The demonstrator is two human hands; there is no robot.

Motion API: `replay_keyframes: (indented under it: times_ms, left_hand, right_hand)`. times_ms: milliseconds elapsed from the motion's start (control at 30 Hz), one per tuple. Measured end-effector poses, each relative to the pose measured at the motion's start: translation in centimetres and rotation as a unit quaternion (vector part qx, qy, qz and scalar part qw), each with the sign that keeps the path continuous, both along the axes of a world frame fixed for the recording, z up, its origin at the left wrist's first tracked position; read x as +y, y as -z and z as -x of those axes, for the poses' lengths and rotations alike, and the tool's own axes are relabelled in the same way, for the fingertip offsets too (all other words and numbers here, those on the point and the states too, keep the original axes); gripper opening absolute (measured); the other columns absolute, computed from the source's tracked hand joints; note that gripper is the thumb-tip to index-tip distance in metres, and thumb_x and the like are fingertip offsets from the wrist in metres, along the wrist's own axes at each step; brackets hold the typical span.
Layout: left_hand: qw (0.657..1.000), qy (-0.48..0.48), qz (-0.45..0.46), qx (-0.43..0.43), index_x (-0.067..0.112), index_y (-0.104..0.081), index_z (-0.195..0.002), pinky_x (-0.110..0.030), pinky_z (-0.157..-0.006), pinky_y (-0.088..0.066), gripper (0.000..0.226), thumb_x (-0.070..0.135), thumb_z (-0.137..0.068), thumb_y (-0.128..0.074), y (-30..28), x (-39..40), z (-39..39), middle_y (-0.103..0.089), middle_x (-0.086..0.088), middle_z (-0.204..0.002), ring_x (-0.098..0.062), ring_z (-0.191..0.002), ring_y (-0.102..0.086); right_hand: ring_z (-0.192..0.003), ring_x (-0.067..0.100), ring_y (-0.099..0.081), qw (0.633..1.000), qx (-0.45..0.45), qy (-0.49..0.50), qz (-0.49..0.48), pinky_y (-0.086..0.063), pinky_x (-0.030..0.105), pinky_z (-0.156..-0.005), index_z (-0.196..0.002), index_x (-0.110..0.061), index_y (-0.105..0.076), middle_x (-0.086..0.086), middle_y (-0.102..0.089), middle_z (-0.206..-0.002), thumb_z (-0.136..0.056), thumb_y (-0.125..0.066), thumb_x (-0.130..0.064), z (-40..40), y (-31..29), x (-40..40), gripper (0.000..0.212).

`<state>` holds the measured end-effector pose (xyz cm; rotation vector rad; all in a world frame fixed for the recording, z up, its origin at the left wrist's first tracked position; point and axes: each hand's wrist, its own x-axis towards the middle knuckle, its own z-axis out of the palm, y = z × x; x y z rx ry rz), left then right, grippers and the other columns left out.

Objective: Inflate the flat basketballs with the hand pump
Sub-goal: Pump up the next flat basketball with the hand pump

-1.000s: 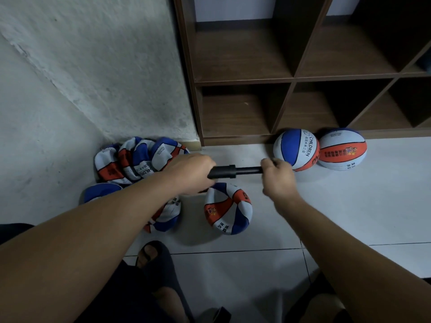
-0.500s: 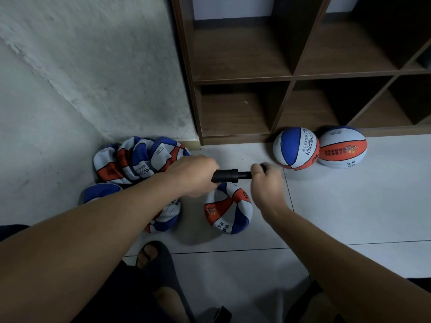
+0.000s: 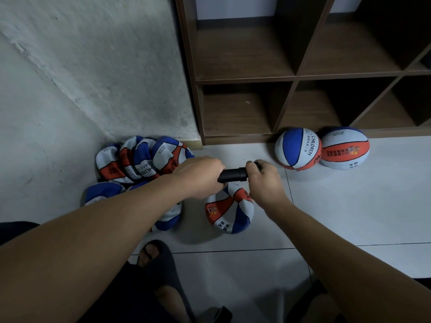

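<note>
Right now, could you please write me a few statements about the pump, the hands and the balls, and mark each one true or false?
1. Both hands grip the black pump. True: the left hand holds one end, the right hand the other.
2. Two round, inflated balls lie in front of the wooden shelf. True: one beside the other.
3. The flat balls are stacked inside the shelf. False: the flat pile lies on the floor by the wall.
4. The pump lies on the floor untouched. False: it is held above a crumpled ball.
</note>
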<state>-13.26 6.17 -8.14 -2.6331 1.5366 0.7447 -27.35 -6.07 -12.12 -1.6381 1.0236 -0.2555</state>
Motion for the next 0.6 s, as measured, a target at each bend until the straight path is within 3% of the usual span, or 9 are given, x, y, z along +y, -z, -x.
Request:
replay_keyframes:
  times_ms: [100,167,300,467,600]
  left_hand:
    - [1.0,-0.011,0.002,-0.004,0.027,-0.063,-0.08,-0.032,-0.055,-0.049,0.02,0.037,-0.098,-0.065,0.0,0.2,-0.9,-0.066,0.002,-0.073,-0.019,-0.064,-0.066]
    - [1.0,-0.018,-0.014,-0.02,0.027,-0.065,-0.08,-0.035,-0.06,-0.056,0.018,0.036,-0.096,-0.065,0.0,0.7,-1.8,-0.066,0.002,-0.073,-0.019,-0.064,-0.067]
    - [0.999,-0.018,-0.03,-0.024,0.027,-0.065,-0.08,-0.038,-0.065,-0.06,0.02,0.039,-0.097,-0.064,0.2,1.0,-2.2,-0.066,0.002,-0.072,-0.02,-0.065,-0.067]
    - [0.999,-0.023,-0.021,-0.027,0.025,-0.063,-0.076,-0.033,-0.054,-0.046,0.026,0.035,-0.1,-0.061,0.4,0.4,-0.7,-0.062,0.001,-0.07,-0.02,-0.058,-0.06]
    - [1.0,-0.014,-0.023,-0.008,0.027,-0.063,-0.078,-0.033,-0.055,-0.046,0.024,0.035,-0.101,-0.062,0.4,0.2,0.3,-0.066,0.0,-0.073,-0.022,-0.062,-0.066]
  right_hand:
    - [-0.063,0.022,-0.046,0.999,0.007,0.042,-0.025,-0.044,0.043,-0.06,-0.09,-0.003,-0.058,0.004,-0.047,-0.068,-0.104,-0.051,-0.028,0.9,0.0,-2.5,0.029]
    - [-0.063,0.024,-0.04,0.995,0.009,0.09,-0.034,-0.04,0.041,-0.057,-0.082,-0.011,-0.052,0.009,-0.042,-0.071,-0.099,-0.051,-0.024,1.8,0.1,-4.5,0.022]
    - [-0.068,0.025,-0.035,0.99,0.009,0.131,-0.044,-0.035,0.039,-0.054,-0.087,-0.013,-0.052,0.01,-0.038,-0.08,-0.096,-0.05,-0.023,2.8,0.5,-5.9,0.013]
    - [-0.066,0.025,-0.043,0.994,0.018,0.108,0.007,-0.04,0.044,-0.062,-0.09,0.002,-0.058,0.004,-0.043,-0.066,-0.098,-0.048,-0.027,1.4,0.5,-2.3,0.032]
    - [-0.058,0.018,-0.043,0.998,0.014,0.066,0.002,-0.035,0.038,-0.056,-0.087,-0.006,-0.059,0.002,-0.047,-0.065,-0.107,-0.048,-0.022,0.8,0.4,0.2,0.028]
